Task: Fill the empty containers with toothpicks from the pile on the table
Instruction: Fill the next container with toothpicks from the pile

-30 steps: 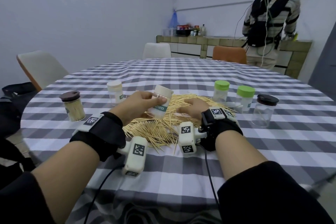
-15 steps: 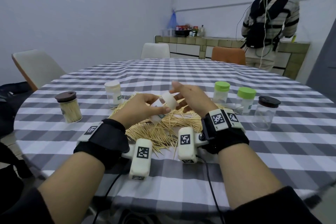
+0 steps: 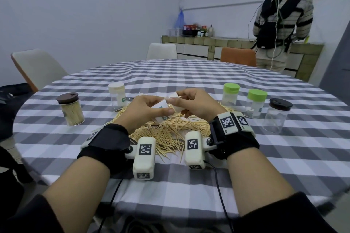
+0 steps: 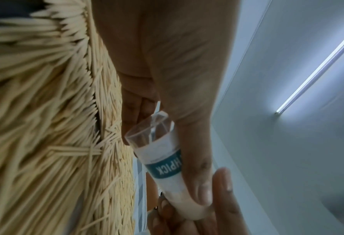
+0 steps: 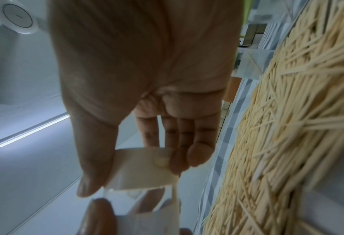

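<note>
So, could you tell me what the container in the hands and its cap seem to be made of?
Container: apparently clear, glossy plastic; the base is see-through with sharp highlights, under a printed label.
Cap: seemingly opaque cream plastic with a matte look, pinched by the right hand.

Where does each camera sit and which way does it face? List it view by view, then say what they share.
Head: worn on the head, facing forward and down over the table; shows both forearms, left hand and right hand.
Left wrist: looks along the left hand at the container it grips.
Right wrist: looks along the right hand at the cap it pinches.
Shared: all three show the toothpick pile.
</note>
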